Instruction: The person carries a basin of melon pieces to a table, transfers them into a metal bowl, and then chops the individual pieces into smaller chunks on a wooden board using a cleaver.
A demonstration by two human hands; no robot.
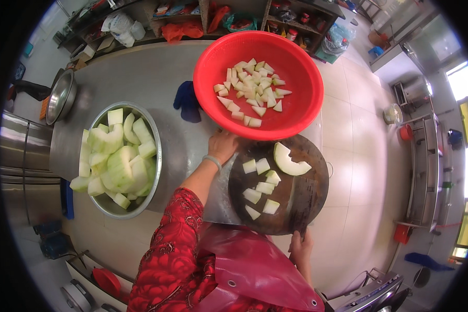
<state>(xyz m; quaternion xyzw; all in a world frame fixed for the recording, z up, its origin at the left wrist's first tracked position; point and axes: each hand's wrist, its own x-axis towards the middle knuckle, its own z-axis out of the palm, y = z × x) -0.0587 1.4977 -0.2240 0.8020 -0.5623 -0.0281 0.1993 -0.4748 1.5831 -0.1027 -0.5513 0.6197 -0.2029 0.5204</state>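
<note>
My left hand is at the near rim of a red plastic basin, its fingertips partly hidden under the rim. Cut chunks of pale green melon or gourd lie in the basin. Below it, my right hand grips the handle of a cleaver, whose broad blade lies on a round wooden chopping board. Several pale chunks and a curved, notched slice are on the board. To the left, a metal bowl is heaped with large peeled pieces.
These stand on a steel table. A dark blue glove or cloth lies left of the basin. An empty-looking metal bowl leans at the table's far left. Shelves with bags and jars line the back; a wheeled or legged rack stands at right.
</note>
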